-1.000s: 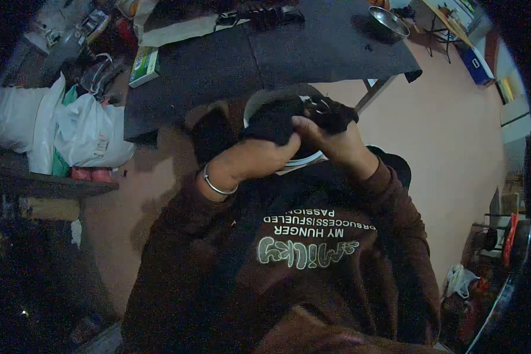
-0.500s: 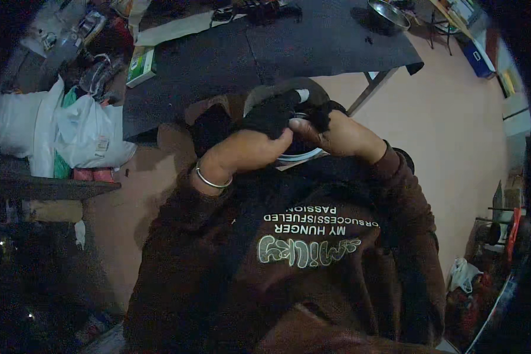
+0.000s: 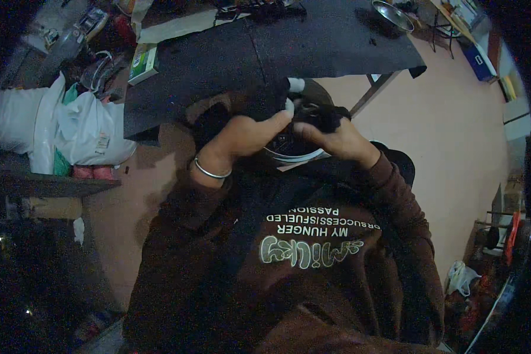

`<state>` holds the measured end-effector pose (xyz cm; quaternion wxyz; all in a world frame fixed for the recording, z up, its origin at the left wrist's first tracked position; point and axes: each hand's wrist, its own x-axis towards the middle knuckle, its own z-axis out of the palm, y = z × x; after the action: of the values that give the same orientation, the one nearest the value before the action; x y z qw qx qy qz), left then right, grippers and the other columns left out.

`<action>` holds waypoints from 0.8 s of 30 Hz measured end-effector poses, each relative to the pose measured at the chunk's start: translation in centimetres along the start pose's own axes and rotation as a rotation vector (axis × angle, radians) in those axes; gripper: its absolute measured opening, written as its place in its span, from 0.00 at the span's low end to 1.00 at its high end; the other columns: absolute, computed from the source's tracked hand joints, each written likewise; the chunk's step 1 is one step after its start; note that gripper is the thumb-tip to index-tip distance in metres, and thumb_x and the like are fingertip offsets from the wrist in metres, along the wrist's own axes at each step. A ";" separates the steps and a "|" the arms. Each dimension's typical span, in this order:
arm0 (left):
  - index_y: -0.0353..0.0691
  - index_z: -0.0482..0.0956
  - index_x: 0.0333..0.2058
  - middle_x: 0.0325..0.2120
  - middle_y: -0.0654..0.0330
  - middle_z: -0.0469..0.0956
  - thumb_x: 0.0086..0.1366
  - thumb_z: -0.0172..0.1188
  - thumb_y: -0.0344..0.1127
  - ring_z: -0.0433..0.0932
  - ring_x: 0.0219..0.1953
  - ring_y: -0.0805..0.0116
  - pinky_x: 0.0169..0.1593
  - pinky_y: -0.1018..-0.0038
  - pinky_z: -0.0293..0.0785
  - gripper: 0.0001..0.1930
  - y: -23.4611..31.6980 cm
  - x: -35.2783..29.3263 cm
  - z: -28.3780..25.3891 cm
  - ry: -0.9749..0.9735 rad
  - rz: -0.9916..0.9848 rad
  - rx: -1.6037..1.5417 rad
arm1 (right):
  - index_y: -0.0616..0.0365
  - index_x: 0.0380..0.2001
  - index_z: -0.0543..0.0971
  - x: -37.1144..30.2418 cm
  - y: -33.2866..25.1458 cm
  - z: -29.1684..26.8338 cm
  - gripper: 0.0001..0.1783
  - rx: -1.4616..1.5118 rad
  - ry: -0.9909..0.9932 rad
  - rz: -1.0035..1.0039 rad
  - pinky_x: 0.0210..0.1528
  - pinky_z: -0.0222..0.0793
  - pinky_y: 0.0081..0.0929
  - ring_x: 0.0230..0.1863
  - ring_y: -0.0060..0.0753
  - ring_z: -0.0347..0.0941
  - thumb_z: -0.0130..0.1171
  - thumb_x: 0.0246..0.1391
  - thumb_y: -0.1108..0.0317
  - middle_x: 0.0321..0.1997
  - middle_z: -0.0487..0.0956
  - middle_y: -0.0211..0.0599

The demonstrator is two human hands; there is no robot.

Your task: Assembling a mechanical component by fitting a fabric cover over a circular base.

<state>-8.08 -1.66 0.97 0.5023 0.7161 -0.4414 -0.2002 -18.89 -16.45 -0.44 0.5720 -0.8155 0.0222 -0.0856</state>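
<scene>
**Black cloth pinched over a round bowl, both hands at the rim**

Black cloth (image 3: 321, 115), a soft dark wad, sits bunched between your two hands just below the near edge of the dark table (image 3: 218, 65), above your lap. Your left hand (image 3: 242, 135), a metal bangle (image 3: 211, 172) on its wrist, has fingers curled narrow with the thumb stretched out to press the cloth's near edge. Beneath both hands lies a round bowl (image 3: 292, 154) with a pale rim, only its lower arc showing. Your right hand (image 3: 336, 137) closes its fingers on the cloth from the other side.

By its folds, the cloth looks light and limp; it should sag and slide wherever you leave it unsupported, so hold it at the edges where your thumbs already bear down. The bowl looks rigid, and its rim seems the firm place to brace.

Dim light merges cloth, bowl interior and table shadow into one dark mass. You cannot tell what the bowl contains, whether the cloth wraps it, or where your fingertips end. At far left, white bags (image 3: 71, 127) are plain enough; at upper right, a steel dish (image 3: 392, 15) sits on the table.
</scene>
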 end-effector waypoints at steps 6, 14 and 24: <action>0.35 0.71 0.34 0.32 0.56 0.73 0.54 0.49 0.38 0.72 0.34 0.68 0.40 0.74 0.66 0.13 -1.2 0.1 -0.5 -0.017 -0.109 -0.217 | 0.59 0.32 0.73 0.0 -0.2 -0.6 0.10 -0.203 0.039 -0.184 0.28 0.64 0.20 0.27 0.23 0.68 0.54 0.43 0.69 0.27 0.74 0.34; 0.37 0.71 0.32 0.31 0.54 0.71 0.54 0.45 0.33 0.72 0.30 0.63 0.36 0.73 0.67 0.09 -0.7 0.0 0.3 -0.053 0.541 0.269 | 0.59 0.29 0.74 0.7 -1.5 -1.0 0.10 -0.222 0.175 -0.295 0.25 0.63 0.19 0.24 0.21 0.67 0.57 0.40 0.67 0.25 0.73 0.34; 0.37 0.71 0.29 0.30 0.51 0.70 0.52 0.46 0.30 0.70 0.35 0.57 0.40 0.69 0.64 0.07 -0.8 -0.2 0.9 -0.068 0.253 0.200 | 0.63 0.28 0.70 0.6 -1.6 -1.1 0.14 -0.090 0.043 -0.201 0.26 0.62 0.20 0.23 0.20 0.64 0.48 0.49 0.61 0.23 0.71 0.32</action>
<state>-8.49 -1.88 -0.12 0.4346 0.6939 -0.5626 -0.1147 -18.59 -16.97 1.52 0.5227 -0.8365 -0.0436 -0.1589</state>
